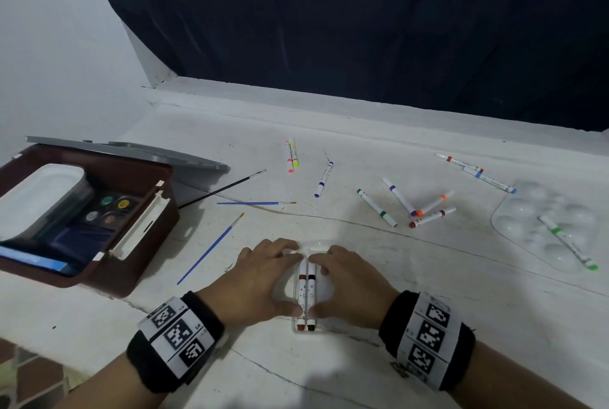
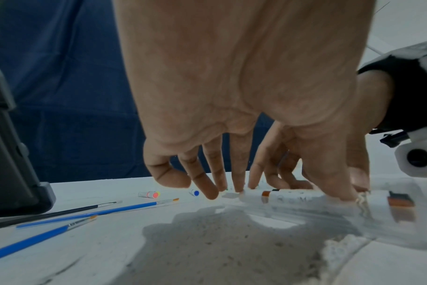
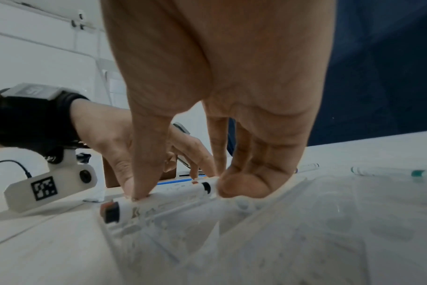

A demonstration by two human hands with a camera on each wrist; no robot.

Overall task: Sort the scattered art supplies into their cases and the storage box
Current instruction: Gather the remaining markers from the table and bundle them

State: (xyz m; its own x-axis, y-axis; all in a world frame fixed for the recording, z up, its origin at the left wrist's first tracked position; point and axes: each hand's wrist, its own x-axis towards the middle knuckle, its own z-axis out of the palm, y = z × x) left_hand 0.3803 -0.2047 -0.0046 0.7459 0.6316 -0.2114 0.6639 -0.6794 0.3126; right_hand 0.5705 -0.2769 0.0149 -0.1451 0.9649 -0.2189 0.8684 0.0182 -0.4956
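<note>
A clear plastic marker case (image 1: 304, 334) lies at the near centre of the table. A brown-capped marker (image 1: 301, 293) and a black-capped marker (image 1: 310, 293) lie side by side in it. My left hand (image 1: 290, 281) presses on the brown marker (image 2: 293, 196) with thumb and straight fingers. Mirroring it from the other side, my right hand (image 1: 318, 285) has thumb and fingertips on the black marker (image 3: 178, 194). The two hands nearly touch over the case. A brown storage box (image 1: 155, 230) stands open at the left, with paint pots and a white tub inside.
Loose markers lie beyond the case: a pink and yellow pair (image 1: 291, 156), a blue one (image 1: 324, 178), and a cluster at the right (image 1: 415, 207). One green marker (image 1: 568, 242) rests on a clear palette (image 1: 527, 210). Three brushes (image 1: 211, 248) lie between box and case.
</note>
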